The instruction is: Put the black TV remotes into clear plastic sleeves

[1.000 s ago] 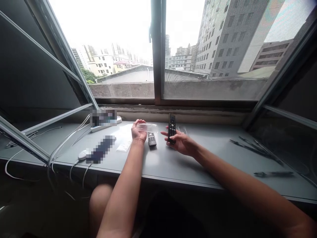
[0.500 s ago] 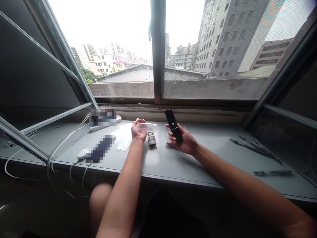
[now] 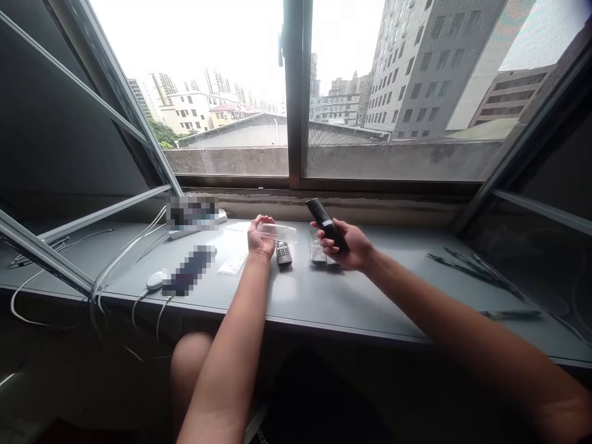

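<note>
My right hand (image 3: 355,245) is closed around a black remote control (image 3: 320,216), tilted up above the desk. The side now facing me shows a pale patch and no buttons. In my left hand (image 3: 259,239) is a clear plastic sleeve (image 3: 282,232), held level and sticking out to the right. Just below the sleeve a second remote control (image 3: 283,254) lies on the desk with its keypad up, its far end covered by sleeve and hand. Under my right hand rest remote-like items in clear wrapping (image 3: 318,255), partly hidden.
A flat clear packet (image 3: 232,265) lies left of centre on the grey desk (image 3: 314,302). Further left are a blurred-out dark item (image 3: 187,271), a white round charger (image 3: 155,280), a power strip (image 3: 222,217) and cables. Dark pen-like tools (image 3: 467,268) lie right. Metal frames slant at both sides.
My right hand has turned the remote control over, from its button face to its plain side. The wrapped items beneath show more clearly. My left hand keeps the sleeve in nearly the same place.
</note>
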The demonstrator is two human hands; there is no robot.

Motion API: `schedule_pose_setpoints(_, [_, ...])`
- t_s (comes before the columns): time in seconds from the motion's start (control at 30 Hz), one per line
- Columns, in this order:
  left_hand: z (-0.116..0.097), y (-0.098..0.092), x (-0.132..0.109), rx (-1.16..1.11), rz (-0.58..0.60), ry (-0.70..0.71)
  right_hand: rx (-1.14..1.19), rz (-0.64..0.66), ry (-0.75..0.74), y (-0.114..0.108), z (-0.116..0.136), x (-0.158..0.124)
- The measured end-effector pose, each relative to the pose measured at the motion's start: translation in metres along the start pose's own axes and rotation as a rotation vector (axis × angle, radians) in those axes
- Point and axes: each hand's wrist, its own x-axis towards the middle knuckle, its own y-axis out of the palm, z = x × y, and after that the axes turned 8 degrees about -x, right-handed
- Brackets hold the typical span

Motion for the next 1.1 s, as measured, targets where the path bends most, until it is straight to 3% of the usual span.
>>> schedule_pose_setpoints(0.07, [0.0,0.0,0.0,0.002,-0.002,-0.003,0.019,0.008,-0.004,-0.001,-0.002,0.0])
schedule_pose_setpoints(0.3, [0.002,0.001,-0.001,0.033,-0.004,0.0,-0.041,-0.17,-0.076,-0.006,-0.016,-0.001])
schedule_pose_setpoints(0.57, [0.001,0.0,0.0,0.053,-0.004,0.011,0.039,-0.019,-0.042,-0.01,-0.023,0.002])
schedule_pose_setpoints(0.97, [0.002,0.001,-0.002,0.047,0.001,0.001,0.009,-0.123,-0.021,-0.003,-0.024,-0.002])
schedule_pose_setpoints(1.1, [0.002,0.0,-0.001,0.051,0.003,0.008,0.049,-0.039,-0.007,-0.007,-0.026,0.0])
